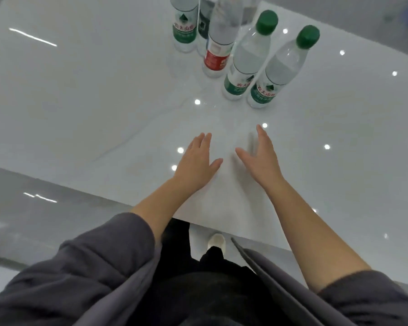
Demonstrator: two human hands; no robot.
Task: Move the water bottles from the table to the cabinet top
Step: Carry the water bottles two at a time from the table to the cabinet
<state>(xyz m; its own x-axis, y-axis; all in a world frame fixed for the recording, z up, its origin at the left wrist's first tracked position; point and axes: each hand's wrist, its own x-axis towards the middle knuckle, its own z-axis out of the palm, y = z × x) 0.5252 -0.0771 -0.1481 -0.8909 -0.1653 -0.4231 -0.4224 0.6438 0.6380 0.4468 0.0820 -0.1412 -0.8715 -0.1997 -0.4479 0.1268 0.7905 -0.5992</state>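
Several clear water bottles stand upright in a cluster on the glossy white table (104,102). Nearest are two with green caps and green labels, one (250,57) on the left and one (280,69) on the right. Behind them stands a bottle with a red label (219,41), then another green-label bottle (185,22) and more that run off the top edge. My left hand (197,162) and my right hand (260,158) hover side by side over the table, a little nearer to me than the bottles, fingers apart, holding nothing.
The table's near edge (257,241) runs across in front of my body. Grey shiny floor (33,196) lies to the left and at the top right. My shoe (217,241) shows below the edge. No cabinet is in view.
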